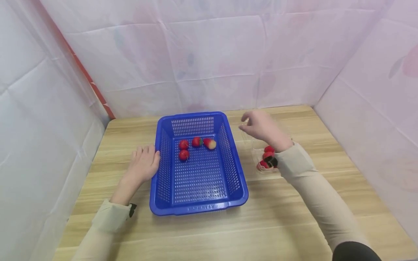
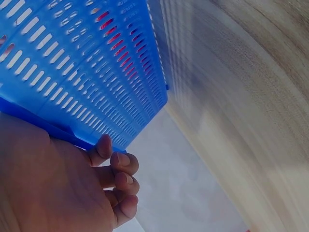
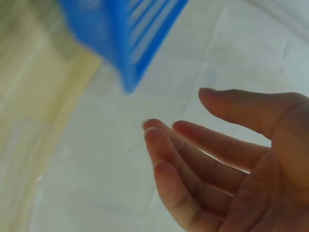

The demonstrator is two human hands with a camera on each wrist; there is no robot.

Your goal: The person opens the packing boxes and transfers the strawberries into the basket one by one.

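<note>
A blue plastic basket (image 1: 200, 207) with slotted sides stands on the table. Inside it lie two round red fruits with thin stems, one of them the nearer cherry-like fruit (image 1: 184, 155), a red fruit with a green leaf (image 1: 197, 141) and a strawberry with a pale end (image 1: 209, 144). My left hand (image 1: 143, 163) rests against the basket's left rim, fingers loosely bent beside it. To the right of the basket, my right hand (image 1: 261, 125) is held above the table with nothing between its parted thumb and bent fingers.
Beneath the right wrist stands a clear plastic box (image 1: 256, 154) with several red berries (image 1: 268, 156), partly hidden by the sleeve. Pale patterned sheets (image 1: 212, 61) hang behind and at both sides of the wooden table (image 1: 235, 235).
</note>
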